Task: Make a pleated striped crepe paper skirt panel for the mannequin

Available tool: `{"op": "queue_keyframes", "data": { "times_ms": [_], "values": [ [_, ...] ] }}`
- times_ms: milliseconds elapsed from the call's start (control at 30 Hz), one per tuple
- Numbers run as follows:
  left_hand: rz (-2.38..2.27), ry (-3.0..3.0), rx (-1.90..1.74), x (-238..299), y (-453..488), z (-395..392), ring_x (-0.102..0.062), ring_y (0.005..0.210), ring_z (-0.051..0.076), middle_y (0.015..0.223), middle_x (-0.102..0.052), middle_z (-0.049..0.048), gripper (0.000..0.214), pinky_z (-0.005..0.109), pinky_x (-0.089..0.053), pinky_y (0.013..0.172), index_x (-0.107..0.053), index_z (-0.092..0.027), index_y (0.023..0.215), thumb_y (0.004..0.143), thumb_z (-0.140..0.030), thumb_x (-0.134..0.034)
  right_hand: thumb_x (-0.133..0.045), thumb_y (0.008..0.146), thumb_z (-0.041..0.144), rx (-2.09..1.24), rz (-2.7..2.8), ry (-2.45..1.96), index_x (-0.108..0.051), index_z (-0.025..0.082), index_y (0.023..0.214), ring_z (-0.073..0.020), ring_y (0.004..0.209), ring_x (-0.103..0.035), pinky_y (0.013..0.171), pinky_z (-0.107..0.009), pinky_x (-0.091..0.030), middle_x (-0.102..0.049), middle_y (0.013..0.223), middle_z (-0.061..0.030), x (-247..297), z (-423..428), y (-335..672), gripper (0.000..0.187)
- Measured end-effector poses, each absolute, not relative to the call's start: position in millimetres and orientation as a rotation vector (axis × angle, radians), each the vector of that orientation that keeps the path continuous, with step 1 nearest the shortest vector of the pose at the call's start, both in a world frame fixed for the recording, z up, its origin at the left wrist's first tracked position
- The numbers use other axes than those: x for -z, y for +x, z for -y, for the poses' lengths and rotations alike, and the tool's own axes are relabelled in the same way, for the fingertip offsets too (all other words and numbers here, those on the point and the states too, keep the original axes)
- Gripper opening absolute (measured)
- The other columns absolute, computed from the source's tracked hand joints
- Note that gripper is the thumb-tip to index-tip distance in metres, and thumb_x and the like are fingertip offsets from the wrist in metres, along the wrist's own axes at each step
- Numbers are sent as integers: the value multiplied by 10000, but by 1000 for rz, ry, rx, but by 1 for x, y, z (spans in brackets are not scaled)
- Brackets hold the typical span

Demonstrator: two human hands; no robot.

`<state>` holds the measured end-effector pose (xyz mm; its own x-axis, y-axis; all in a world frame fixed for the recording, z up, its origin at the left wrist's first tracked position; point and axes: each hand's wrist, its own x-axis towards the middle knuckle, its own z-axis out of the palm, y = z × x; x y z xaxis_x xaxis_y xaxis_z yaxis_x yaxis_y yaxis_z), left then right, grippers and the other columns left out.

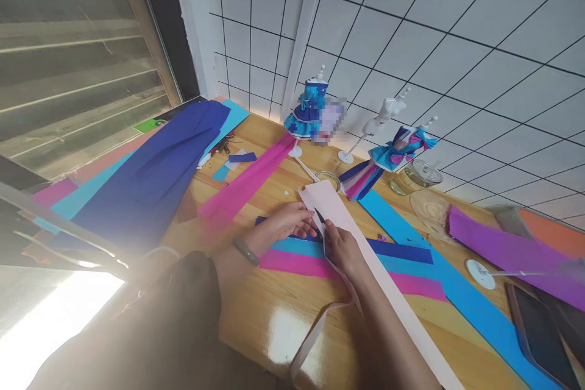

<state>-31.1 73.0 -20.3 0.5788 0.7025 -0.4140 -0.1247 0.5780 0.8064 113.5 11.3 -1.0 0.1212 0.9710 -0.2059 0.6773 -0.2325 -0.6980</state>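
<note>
My right hand [342, 248] is closed round a pair of scissors, whose dark blades [319, 216] point up and left at the edge of a long pale pink crepe paper strip [388, 289]. At that same edge, the fingers of my left hand [292, 220] pinch the pale pink paper close to the blade tips. A narrow pale pink strip [315, 335] trails from beneath my right hand and curls down towards the table's front. Under both hands lie dark blue [402, 251], light blue [406, 266] and bright pink [420, 286] paper strips, side by side.
Dressed miniature mannequins [311, 106] [397, 147] and a bare white one [386, 116] stand at the back. Wide dark blue paper [159, 164] drapes on the left. A glass jar [414, 178], purple paper [507, 250] and a phone [543, 335] are on the right.
</note>
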Motion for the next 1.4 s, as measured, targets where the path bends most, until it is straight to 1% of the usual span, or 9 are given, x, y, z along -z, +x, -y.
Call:
{"op": "queue_keyframes", "data": {
  "times_ms": [133,367,600,767,900,1067,1167,1300,1400],
  "values": [
    [-815,806,-547,21,-31,-73,-624,546,118,660,-623,24,79,164,-416,408,-485,-141,814,805,-213,-516,-253,846,486,-883,1614,-1966,-438,219,514,-158,487,-465,507,-258,-305,-529,494,-38,-1,-11,113,465],
    [-833,820,-519,19,-31,-73,-612,507,115,650,-638,36,68,168,-412,401,-498,-134,806,805,-200,-512,-227,850,516,-863,1623,-1988,-470,210,524,-169,529,-497,540,-259,-323,-569,541,-50,-3,-12,113,509],
    [-830,825,-528,18,-31,-72,-605,498,110,651,-635,40,60,168,-408,398,-491,-134,801,818,-191,-483,-261,832,526,-820,1685,-1974,-415,223,517,-176,512,-471,510,-263,-299,-525,508,-41,-2,-12,115,464],
    [-824,825,-532,18,-31,-72,-607,503,112,649,-629,34,59,170,-411,400,-492,-136,805,812,-194,-490,-217,854,497,-814,1685,-1988,-447,212,527,-167,505,-476,508,-261,-307,-553,537,-53,-2,-12,115,491],
    [-824,832,-536,16,-31,-71,-605,500,111,648,-626,33,56,168,-409,399,-497,-137,819,808,-191,-490,-270,840,489,-782,1707,-1976,-489,202,537,-172,522,-496,534,-261,-324,-580,555,-71,0,-14,115,471],
    [-822,836,-535,16,-31,-71,-600,496,105,658,-628,35,46,167,-412,403,-492,-141,829,804,-180,-487,-265,841,482,-781,1687,-1981,-517,195,538,-173,513,-513,531,-261,-330,-593,549,-71,2,-14,115,487],
    [-820,833,-533,15,-31,-71,-601,499,106,668,-631,36,57,168,-416,408,-492,-143,838,804,-188,-492,-244,846,489,-801,1652,-1986,-503,199,520,-172,512,-520,537,-260,-333,-590,533,-64,1,-13,115,507],
    [-815,828,-534,13,-32,-71,-598,495,102,665,-628,29,68,170,-418,412,-496,-146,863,814,-190,-478,-231,837,533,-843,1612,-1997,-470,205,487,-167,460,-489,495,-264,-307,-553,459,-45,0,-12,114,536],
    [-817,828,-530,12,-32,-70,-595,490,105,657,-627,33,68,171,-413,404,-493,-146,866,816,-187,-473,-234,831,548,-842,1595,-1992,-467,204,487,-167,464,-487,495,-263,-308,-550,458,-43,1,-13,114,540]
  ]
}}
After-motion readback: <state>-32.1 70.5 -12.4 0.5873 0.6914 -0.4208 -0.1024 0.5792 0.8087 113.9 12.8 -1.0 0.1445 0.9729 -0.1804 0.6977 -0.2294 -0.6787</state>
